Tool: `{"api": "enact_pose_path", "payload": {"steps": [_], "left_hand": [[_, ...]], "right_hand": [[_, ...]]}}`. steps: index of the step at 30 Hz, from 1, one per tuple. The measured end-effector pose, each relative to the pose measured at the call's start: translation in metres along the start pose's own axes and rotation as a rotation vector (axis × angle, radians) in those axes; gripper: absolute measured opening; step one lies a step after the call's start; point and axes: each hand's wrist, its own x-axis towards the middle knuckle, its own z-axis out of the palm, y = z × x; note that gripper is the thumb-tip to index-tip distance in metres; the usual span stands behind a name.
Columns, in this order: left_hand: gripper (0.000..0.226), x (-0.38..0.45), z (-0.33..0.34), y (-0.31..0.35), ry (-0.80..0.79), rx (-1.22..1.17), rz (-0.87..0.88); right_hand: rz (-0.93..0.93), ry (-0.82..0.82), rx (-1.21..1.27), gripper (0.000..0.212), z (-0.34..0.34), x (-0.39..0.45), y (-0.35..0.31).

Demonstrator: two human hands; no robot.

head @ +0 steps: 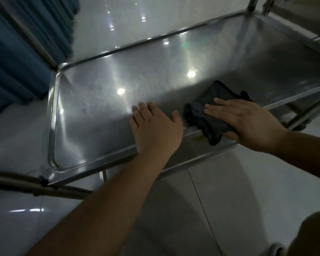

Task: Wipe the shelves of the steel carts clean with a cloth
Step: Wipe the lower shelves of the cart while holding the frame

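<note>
A steel cart's top shelf fills the middle of the head view, shiny, with a raised rim. A dark crumpled cloth lies on the shelf by its near rim, right of centre. My right hand presses flat on the cloth, fingers pointing left, thumb tucked under the cloth's near edge. My left hand hovers or rests just left of the cloth over the near part of the shelf, palm down, fingers apart, holding nothing.
A blue curtain hangs at the left. The cart's tubular handle crosses the lower left. A second steel cart stands at the top right. Glossy white floor tiles lie around and below.
</note>
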Motion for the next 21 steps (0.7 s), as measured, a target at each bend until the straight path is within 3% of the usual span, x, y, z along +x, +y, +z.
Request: {"api": "enact_pose_path", "payload": {"steps": [6, 14, 18, 21], "left_hand": [[0.082, -0.001, -0.005, -0.002, 0.023, -0.002, 0.015], [0.058, -0.047, -0.008, -0.027, 0.14, -0.043, 0.17], [0.057, -0.083, -0.007, -0.055, 0.225, -0.013, 0.219], [0.053, -0.108, 0.0, -0.079, 0.313, -0.054, 0.338]], "right_hand": [[-0.094, 0.142, 0.088, 0.059, -0.002, 0.001, -0.003], [-0.427, 0.235, 0.189, 0.05, 0.024, -0.015, -0.04], [-0.509, 0.198, 0.213, 0.049, 0.041, -0.024, -0.066], [-0.411, 0.042, 0.282, 0.046, 0.059, -0.025, -0.086]]}}
